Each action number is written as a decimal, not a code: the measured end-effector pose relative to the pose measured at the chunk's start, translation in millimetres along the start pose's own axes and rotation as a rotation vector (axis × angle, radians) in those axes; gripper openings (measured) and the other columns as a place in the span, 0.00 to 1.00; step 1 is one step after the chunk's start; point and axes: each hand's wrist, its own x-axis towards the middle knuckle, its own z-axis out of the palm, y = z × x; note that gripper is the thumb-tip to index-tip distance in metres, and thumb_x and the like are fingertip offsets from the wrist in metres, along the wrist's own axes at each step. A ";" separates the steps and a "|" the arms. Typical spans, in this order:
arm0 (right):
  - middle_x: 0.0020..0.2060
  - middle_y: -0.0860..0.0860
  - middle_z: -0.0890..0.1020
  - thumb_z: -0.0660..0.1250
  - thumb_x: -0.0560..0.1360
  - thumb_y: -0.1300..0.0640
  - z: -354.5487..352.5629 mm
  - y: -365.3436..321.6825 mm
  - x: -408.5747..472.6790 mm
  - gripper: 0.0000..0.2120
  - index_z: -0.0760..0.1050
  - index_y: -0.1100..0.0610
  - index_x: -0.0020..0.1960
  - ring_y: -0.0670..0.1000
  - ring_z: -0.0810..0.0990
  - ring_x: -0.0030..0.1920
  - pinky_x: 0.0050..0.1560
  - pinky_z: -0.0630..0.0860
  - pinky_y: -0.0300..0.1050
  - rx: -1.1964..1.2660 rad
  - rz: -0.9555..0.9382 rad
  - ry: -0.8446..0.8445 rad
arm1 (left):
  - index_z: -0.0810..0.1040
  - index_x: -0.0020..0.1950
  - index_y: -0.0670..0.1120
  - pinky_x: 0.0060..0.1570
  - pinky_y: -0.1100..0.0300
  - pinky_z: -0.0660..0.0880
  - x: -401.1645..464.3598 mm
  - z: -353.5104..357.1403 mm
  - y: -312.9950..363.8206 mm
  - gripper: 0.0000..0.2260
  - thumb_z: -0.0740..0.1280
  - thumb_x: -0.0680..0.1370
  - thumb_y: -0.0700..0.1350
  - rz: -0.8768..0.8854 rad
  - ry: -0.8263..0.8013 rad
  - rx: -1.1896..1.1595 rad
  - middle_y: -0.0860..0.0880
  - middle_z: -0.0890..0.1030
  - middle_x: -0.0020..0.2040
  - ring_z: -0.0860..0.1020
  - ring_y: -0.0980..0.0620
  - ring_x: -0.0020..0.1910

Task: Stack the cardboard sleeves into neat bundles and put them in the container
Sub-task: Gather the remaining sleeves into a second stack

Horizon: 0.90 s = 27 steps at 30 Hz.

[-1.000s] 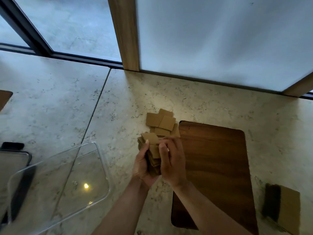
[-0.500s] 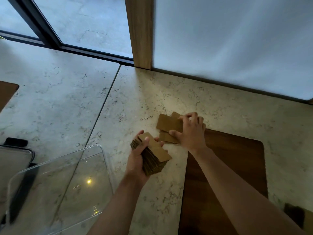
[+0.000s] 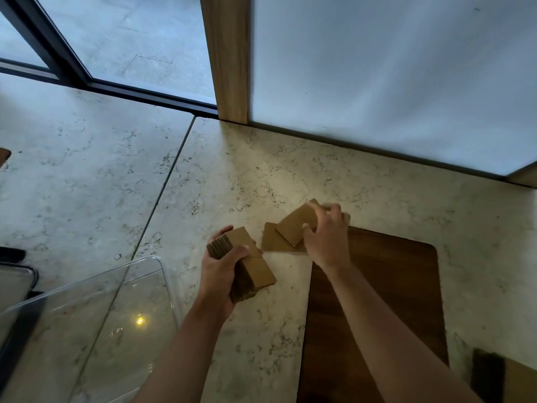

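- My left hand, just below the middle of the frame, is wrapped around a thick bundle of cardboard sleeves, thumb across its flat top face and fingers curled under; the bundle's ribbed edges show at its upper left end.
- My right hand, to the right of the bundle and a little higher, is closed on a loose sleeve, pinching it at its right end so that it tilts up off the surface.
- Under that one, another flat sleeve lies on the stone counter, with its near edge just beside the bundle's tip.
- More of the loose pile may be hidden behind my right hand; I cannot tell how many pieces lie there.
- The dark wooden board fills the lower right of the frame, under my right forearm, its upper left corner next to the loose sleeves.
- The clear plastic container sits at the lower left, tilted in view, well apart from the bundle; I see no sleeves inside it.
- A brown cardboard piece sits in the bottom right corner.
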 end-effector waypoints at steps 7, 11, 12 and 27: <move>0.75 0.49 0.67 0.76 0.70 0.47 -25.1 15.5 40.8 0.28 0.71 0.39 0.67 0.59 0.57 0.78 0.78 0.51 0.60 -0.311 -0.262 -0.348 | 0.74 0.70 0.51 0.49 0.33 0.83 -6.9 2.6 -0.2 0.32 0.78 0.68 0.37 -0.034 -0.036 -0.078 0.32 0.84 0.60 0.86 0.36 0.49; 0.47 0.44 0.79 0.78 0.71 0.52 -43.0 22.4 25.9 0.16 0.72 0.48 0.51 0.48 0.81 0.50 0.48 0.77 0.38 0.073 -0.119 -0.208 | 0.76 0.69 0.51 0.46 0.38 0.84 -3.8 2.8 -4.7 0.28 0.77 0.72 0.34 -0.038 -0.017 -0.111 0.34 0.86 0.57 0.86 0.36 0.48; 0.45 0.43 0.80 0.77 0.72 0.53 -48.5 23.3 20.6 0.14 0.73 0.49 0.51 0.46 0.82 0.46 0.40 0.77 0.35 0.194 -0.062 -0.174 | 0.76 0.68 0.51 0.44 0.39 0.84 -3.7 2.2 -4.9 0.28 0.77 0.72 0.34 -0.038 -0.014 -0.110 0.35 0.86 0.55 0.87 0.37 0.47; 0.37 0.46 0.85 0.67 0.80 0.49 -2.2 -20.8 -72.8 0.11 0.85 0.53 0.46 0.40 0.82 0.34 0.32 0.73 0.30 0.502 0.098 -0.238 | 0.79 0.63 0.59 0.42 0.33 0.83 -19.5 15.6 -9.9 0.26 0.80 0.69 0.42 -0.088 -0.136 0.111 0.35 0.81 0.63 0.85 0.31 0.55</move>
